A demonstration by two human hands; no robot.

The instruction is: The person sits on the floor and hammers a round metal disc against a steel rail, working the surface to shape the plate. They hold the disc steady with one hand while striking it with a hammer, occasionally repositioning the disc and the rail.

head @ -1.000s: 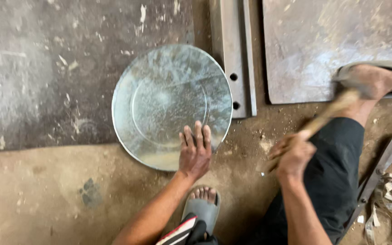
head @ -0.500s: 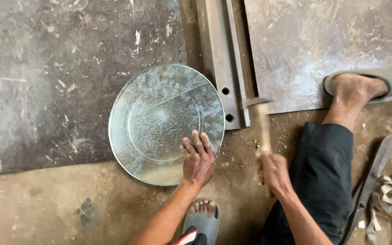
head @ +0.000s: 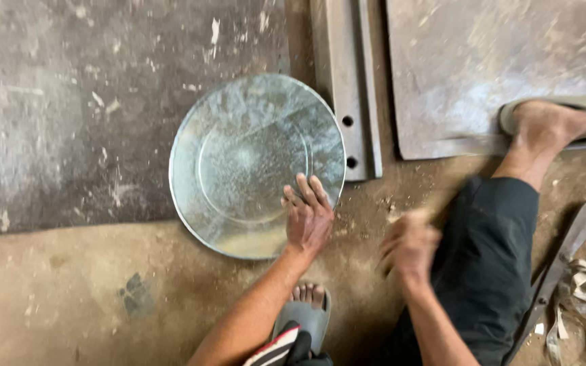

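Note:
A round, shallow galvanised metal plate (head: 245, 156) lies on the ground, half on a dark metal sheet (head: 69, 115). My left hand (head: 308, 218) rests flat on the plate's lower right rim, fingers spread. My right hand (head: 408, 247) is to the right of the plate, motion-blurred, with its fingers closed on a wooden hammer handle (head: 435, 203). The handle is a faint blur and the hammer's head cannot be made out.
A steel angle bar (head: 347, 88) with two holes lies just right of the plate. Beyond it is a second metal sheet (head: 483, 68), with my sandalled right foot (head: 551, 125) on its edge. My left foot (head: 306, 305) is below the plate. Tin snips (head: 564, 251) and metal offcuts (head: 581, 298) lie at right.
My right hand has swung the hammer down from upright beside the plate and is now blurred and lower. My left hand has stayed on the plate's rim. The view shifted slightly.

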